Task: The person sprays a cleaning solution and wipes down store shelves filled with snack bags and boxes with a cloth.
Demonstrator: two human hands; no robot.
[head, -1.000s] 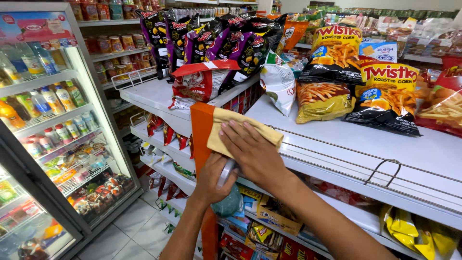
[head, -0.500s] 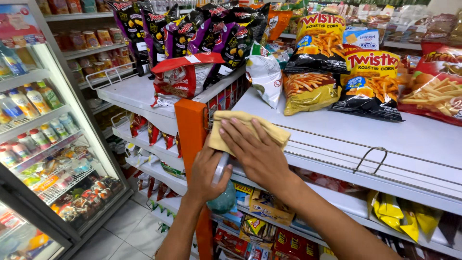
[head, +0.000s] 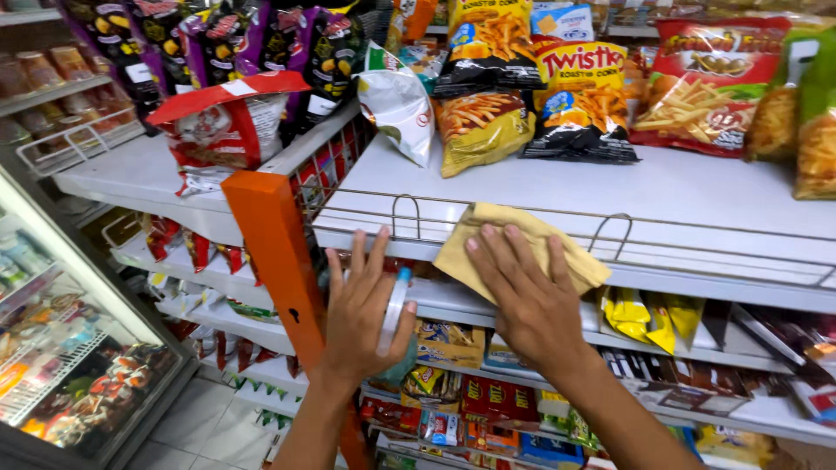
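White shelves (head: 697,187), orange upright (head: 274,252), tiled floor (head: 205,426)

The right hand (head: 522,300) covers the middle of the yellow cloth (head: 514,252). The spray bottle (head: 394,313) is mostly hidden in the left hand (head: 361,318); its lower body is indistinct. Both forearms run off the near edge. The refrigerated cabinet (head: 61,348) is cut off at left.

Head view, close above shelf (head: 610,187)

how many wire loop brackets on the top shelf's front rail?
2 visible: one wire loop left of the yellow cloth under the right hand, one right of it. More may sit off-frame.
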